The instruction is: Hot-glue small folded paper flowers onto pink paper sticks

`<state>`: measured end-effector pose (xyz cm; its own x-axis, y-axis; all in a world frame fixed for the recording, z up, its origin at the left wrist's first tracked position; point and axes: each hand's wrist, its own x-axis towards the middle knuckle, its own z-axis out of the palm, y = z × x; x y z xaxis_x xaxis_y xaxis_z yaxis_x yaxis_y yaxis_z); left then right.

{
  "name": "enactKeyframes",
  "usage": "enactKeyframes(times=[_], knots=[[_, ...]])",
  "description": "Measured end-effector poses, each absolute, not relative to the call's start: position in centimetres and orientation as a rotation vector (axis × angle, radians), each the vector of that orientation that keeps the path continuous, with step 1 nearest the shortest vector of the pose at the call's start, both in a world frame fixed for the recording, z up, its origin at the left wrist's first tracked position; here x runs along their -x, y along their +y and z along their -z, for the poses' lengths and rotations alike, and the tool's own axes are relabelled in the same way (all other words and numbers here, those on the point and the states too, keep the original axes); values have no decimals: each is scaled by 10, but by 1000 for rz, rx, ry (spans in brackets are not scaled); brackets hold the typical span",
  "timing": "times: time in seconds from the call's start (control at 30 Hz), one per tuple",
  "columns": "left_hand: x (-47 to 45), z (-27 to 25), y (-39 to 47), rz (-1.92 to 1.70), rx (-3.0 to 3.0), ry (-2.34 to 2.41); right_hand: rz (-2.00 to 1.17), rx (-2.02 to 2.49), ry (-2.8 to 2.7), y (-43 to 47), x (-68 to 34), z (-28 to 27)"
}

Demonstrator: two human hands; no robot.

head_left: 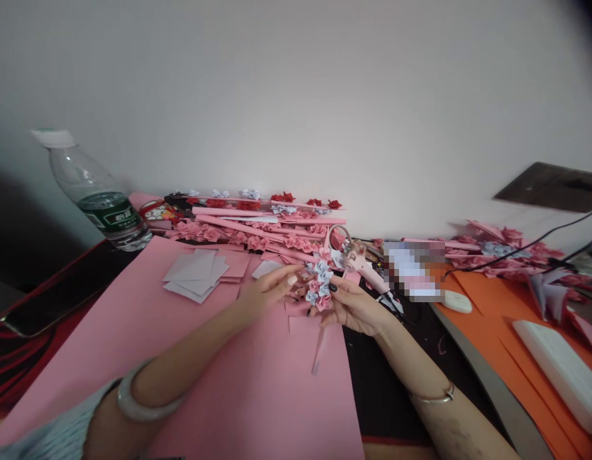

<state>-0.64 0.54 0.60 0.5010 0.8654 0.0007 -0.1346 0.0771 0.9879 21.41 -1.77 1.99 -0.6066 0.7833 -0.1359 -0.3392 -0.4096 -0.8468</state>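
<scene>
Between my two hands is a cluster of folded paper flowers (319, 284) in pale blue-white and pink. My left hand (272, 287) closes on its left side, fingers bent around it. From the other side my right hand (356, 305) pinches the cluster, thumb in front. A thin pale strip (318, 354) hangs below my right fingers; its upper end is hidden. Underneath lies a large pink paper sheet (286, 396), with small cut pink squares partly covered by my hands. Left of them rests a stack of white paper squares (195, 271).
Paper-flower stems (257, 236) lie along the wall, and more flowers (507, 249) sit at right. A water bottle (104, 198) and a dark phone (46, 294) are on the left. Orange sheets (482, 294) carry a white box-shaped object (559, 374). Black cables (530, 246) cross the right side.
</scene>
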Motion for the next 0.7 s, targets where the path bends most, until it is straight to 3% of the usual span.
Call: enactKeyframes(times=[0.37, 0.7], knots=[[9, -9, 9, -940, -1049, 659, -2391, 745, -1184, -20, -221, -16], [11, -16, 8, -949, -1167, 742, -2435, 812, -1213, -21, -218, -19]])
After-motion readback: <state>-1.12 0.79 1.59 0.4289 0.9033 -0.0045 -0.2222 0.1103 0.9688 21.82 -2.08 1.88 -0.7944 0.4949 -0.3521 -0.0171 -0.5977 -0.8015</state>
